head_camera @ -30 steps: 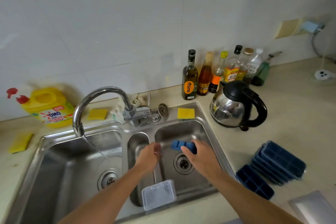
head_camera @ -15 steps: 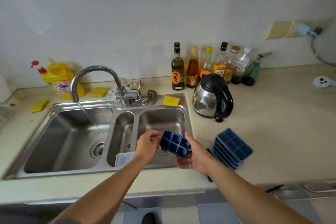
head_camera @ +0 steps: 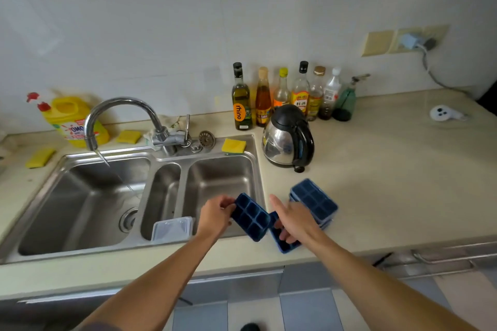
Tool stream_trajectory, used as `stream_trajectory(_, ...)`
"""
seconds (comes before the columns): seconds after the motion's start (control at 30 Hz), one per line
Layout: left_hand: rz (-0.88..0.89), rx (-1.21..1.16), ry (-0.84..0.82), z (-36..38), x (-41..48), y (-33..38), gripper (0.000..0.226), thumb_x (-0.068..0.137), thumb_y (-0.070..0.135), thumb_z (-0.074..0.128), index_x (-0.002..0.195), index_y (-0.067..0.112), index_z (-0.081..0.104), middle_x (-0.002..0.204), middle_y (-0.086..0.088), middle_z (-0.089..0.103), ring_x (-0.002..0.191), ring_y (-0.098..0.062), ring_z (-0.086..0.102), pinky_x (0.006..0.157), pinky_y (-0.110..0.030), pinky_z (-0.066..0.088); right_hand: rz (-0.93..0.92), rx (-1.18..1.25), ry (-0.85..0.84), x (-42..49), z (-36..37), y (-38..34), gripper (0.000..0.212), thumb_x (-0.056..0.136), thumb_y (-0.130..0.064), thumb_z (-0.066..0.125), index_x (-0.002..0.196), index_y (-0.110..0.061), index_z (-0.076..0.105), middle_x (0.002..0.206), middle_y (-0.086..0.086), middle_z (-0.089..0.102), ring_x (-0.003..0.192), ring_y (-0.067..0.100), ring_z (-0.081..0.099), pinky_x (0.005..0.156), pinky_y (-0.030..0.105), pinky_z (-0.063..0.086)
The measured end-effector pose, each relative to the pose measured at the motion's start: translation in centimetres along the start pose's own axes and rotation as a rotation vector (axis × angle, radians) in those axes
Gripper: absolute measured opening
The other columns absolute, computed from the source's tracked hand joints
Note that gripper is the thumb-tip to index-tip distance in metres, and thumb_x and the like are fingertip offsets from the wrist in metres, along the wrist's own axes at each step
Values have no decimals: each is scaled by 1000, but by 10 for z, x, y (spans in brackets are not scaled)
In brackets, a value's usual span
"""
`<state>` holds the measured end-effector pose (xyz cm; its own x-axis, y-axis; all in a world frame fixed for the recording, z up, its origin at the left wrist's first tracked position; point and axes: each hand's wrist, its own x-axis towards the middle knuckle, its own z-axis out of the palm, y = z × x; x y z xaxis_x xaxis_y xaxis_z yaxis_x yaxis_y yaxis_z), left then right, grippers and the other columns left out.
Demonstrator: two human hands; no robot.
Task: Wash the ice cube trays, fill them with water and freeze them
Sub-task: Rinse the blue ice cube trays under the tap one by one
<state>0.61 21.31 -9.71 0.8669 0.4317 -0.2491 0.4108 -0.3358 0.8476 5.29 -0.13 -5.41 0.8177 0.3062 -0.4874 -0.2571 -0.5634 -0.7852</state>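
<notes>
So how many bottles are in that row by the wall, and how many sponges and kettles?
Bottles: 7, green sprayer included
Sponges: 3
Kettles: 1
Total: 11

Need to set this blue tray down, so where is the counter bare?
Widest bare counter lies right of the kettle and tray stack, before the white round object. A bare strip runs along the front edge below the sink. Crowded: bottles behind the kettle.
</notes>
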Motion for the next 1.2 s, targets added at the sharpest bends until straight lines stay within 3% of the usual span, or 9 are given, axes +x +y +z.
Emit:
stream_trajectory(0.07, 46, 67, -14, 9, 7, 5, 19, 97, 10, 65, 88, 26, 71, 84, 2, 75, 73, -16, 71, 65, -33, 62, -136, -120, 202, 1, -18, 0, 61, 92, -67, 45, 79, -9, 56, 72, 4, 67, 62, 22, 65, 70, 46, 58)
stream_trajectory(0.13, 98, 158, -41, 21, 12, 9, 23, 95, 11, 66, 82, 30, 69, 77, 5, 73, 70, -15, 69, 67, -37, 61, -203, -195, 329, 3, -37, 1, 48, 93, -62, 48, 84, -17, 61, 72, -6, 67, 72, 18, 65, 65, 35, 50)
stream_trajectory(0.23, 185, 304, -86, 44, 16, 12, 21, 94, 16, 67, 82, 33, 68, 70, 19, 66, 66, 2, 63, 61, -19, 51, -315, -281, 458, 6, -61, 5, 32, 98, -52, 53, 102, -22, 64, 87, -13, 68, 84, 10, 66, 71, 25, 47)
stream_trajectory(0.3, 205, 362, -117, 59, 18, 15, 15, 95, 19, 67, 87, 31, 72, 71, 22, 64, 68, 3, 61, 59, -11, 41, -362, -357, 492, 8, -72, 11, 35, 100, -46, 56, 118, -17, 64, 108, -3, 66, 102, 14, 62, 83, 24, 46)
stream_trajectory(0.5, 274, 531, -199, 86, 21, 14, 17, 98, 19, 59, 98, 24, 75, 92, 8, 75, 77, -8, 65, 70, -24, 50, -229, -665, 317, 14, -76, 31, 66, 97, -55, 57, 149, -17, 40, 149, 5, 43, 134, 27, 43, 109, 41, 42)
stream_trajectory(0.63, 293, 599, -185, 91, 26, 11, 18, 100, 18, 55, 99, 21, 73, 92, 3, 75, 80, -16, 70, 72, -33, 59, -151, -693, 240, 16, -69, 41, 79, 94, -60, 59, 154, -19, 29, 153, 6, 37, 135, 28, 41, 110, 45, 41)
stream_trajectory(0.9, 360, 691, -192, 99, 31, -4, 21, 102, 22, 53, 115, 20, 70, 107, 0, 64, 87, -21, 66, 74, -34, 56, -173, -768, 272, 20, -64, 51, 75, 94, -48, 64, 153, -21, 25, 147, 7, 41, 127, 27, 45, 105, 41, 43)
stream_trajectory(1.07, 262, 571, -208, 92, 31, -4, 25, 103, 32, 55, 118, 20, 70, 108, 3, 66, 95, -18, 67, 80, -31, 55, -261, -733, 328, 19, -60, 45, 69, 93, -43, 66, 149, -21, 32, 141, 5, 46, 125, 24, 45, 104, 37, 43)
stream_trajectory(1.2, 77, 210, -110, 71, 24, 11, 22, 103, 35, 54, 96, 20, 67, 92, 1, 73, 84, -16, 68, 69, -29, 53, -308, -590, 308, 18, -50, 21, 71, 91, -43, 70, 149, -23, 35, 138, 3, 47, 124, 21, 45, 104, 38, 46)
